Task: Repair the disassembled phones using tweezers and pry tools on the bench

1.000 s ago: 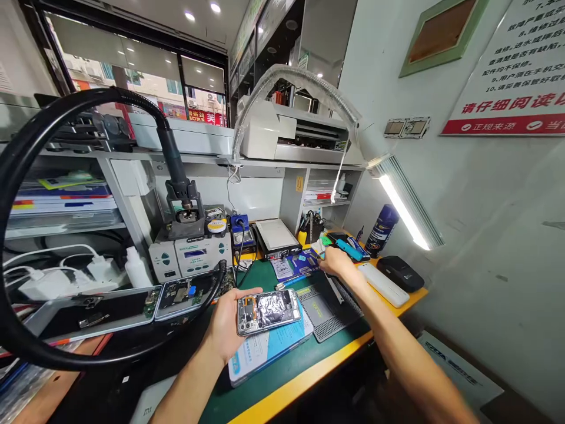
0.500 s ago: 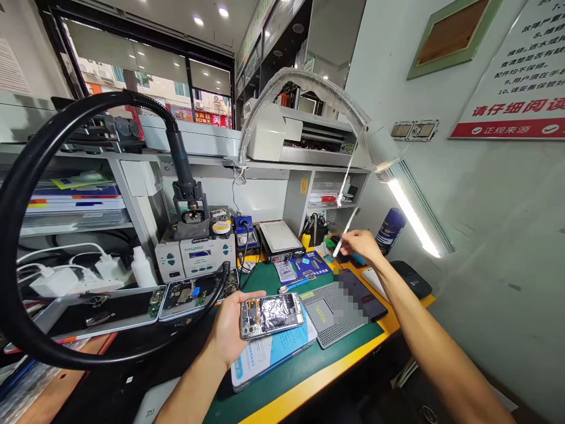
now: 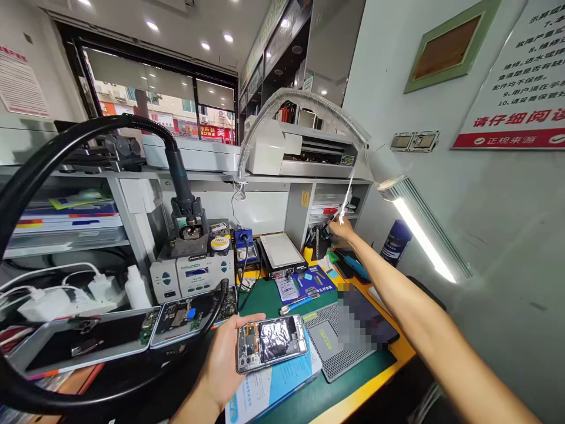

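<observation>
My left hand (image 3: 220, 356) grips a phone (image 3: 282, 340) with its back off, inner parts and a shiny black battery facing up. Under the phone lies a blue and white box (image 3: 286, 381). My right hand (image 3: 342, 228) reaches far back to a black tool holder (image 3: 324, 242) filled with upright tools. Its fingers are closed around something slim, partly hidden at this distance. A blue-handled screwdriver (image 3: 300, 303) lies on the green mat (image 3: 265, 295), beside a grey perforated plate (image 3: 324, 335).
At the left stands a hot-air station (image 3: 194, 272) with a thick black hose (image 3: 88, 126) arching in front. A lit lamp (image 3: 426, 235) hangs on the right. A dark phone-like slab (image 3: 368, 312), partly blurred, and a blue can (image 3: 396, 242) lie near my right forearm.
My right hand has moved back and slightly left from above the bench to the tool holder. The white stick it held no longer shows clearly. My left hand still holds the phone.
</observation>
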Tool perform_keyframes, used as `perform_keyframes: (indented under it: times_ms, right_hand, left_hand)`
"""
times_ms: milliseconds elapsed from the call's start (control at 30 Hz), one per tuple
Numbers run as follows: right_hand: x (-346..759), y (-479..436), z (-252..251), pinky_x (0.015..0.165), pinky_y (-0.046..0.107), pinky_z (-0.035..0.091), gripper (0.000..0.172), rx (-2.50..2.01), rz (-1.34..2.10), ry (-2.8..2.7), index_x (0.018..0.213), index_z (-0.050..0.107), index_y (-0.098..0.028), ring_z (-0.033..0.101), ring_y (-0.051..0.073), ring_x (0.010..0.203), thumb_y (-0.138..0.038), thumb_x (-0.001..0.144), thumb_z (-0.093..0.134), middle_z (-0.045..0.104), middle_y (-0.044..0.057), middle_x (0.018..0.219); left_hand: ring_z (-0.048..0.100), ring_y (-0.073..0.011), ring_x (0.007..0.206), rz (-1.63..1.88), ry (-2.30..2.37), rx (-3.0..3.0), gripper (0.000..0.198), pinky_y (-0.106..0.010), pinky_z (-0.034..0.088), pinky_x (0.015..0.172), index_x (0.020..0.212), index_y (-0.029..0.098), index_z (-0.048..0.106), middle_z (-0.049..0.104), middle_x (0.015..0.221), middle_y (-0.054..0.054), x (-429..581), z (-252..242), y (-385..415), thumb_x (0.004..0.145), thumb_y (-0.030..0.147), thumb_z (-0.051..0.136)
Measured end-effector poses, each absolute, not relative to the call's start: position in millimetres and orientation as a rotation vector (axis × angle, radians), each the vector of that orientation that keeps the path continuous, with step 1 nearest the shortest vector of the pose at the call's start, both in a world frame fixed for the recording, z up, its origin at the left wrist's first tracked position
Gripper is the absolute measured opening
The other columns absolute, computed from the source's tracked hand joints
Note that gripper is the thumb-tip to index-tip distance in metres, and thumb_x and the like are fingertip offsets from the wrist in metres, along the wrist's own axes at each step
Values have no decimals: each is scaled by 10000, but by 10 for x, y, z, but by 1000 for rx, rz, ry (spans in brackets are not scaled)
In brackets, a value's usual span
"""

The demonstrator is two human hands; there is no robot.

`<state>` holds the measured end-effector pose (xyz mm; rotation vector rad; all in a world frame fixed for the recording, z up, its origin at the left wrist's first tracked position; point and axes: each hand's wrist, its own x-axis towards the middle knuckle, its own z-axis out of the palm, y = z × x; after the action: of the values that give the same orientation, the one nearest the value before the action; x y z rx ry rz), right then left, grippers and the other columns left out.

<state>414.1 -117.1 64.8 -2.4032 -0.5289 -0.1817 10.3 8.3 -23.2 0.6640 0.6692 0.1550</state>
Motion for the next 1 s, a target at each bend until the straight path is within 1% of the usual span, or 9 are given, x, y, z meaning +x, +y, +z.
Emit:
perform_keyframes:
  times_ms: [133,300,433,567,700,900,1000]
  right_hand:
    - [4223,-1123,754,890,428,573,322,-2510,-31,-562,1246,614,-169,652,230,1051,-356,984,625,627,100,1255]
    - [4245,-1078,764,888,408,575,286,-2586,91,-588,1219,631,-179,653,219,1038,-352,992,612,632,99,1253]
    - [4238,-1045,731,896,419,572,292,-2612,35,-564,1229,626,-190,650,220,1047,-364,996,604,629,96,1261]
    - [4240,-1012,715,909,432,565,307,-2622,-75,-525,1243,619,-188,645,230,1070,-364,992,610,622,97,1273]
    - [4250,-994,745,907,429,566,304,-2631,-122,-482,1242,619,-191,646,226,1065,-364,993,610,623,97,1272]
    - [4239,-1000,788,905,436,567,321,-2613,-165,-471,1250,613,-177,647,232,1066,-362,988,618,622,101,1270]
    - [4245,-1011,771,904,432,567,318,-2590,-150,-517,1237,622,-171,648,237,1064,-367,986,620,626,97,1263]
  left_hand:
    - [673,-276,638,171,689,662,421,-397,558,637,1210,28,605,698,741,-123,102,-192,64,860,232,492]
    - [675,-269,634,178,691,670,412,-384,553,616,1200,32,620,719,795,-143,85,-187,61,865,234,492]
    - [670,-250,615,181,689,676,407,-362,545,592,1197,33,627,729,822,-155,87,-197,62,883,249,483]
    - [695,-279,656,185,682,690,416,-394,564,634,1193,25,629,735,832,-163,99,-208,64,865,245,497]
    - [694,-284,656,182,688,691,417,-402,566,648,1173,15,636,732,827,-177,100,-219,67,860,253,498]
    - [675,-270,636,179,696,686,419,-381,554,613,1202,42,631,714,775,-127,99,-212,73,867,262,509]
    - [680,-272,638,183,696,701,418,-380,553,611,1195,32,632,728,810,-158,100,-203,69,881,271,492]
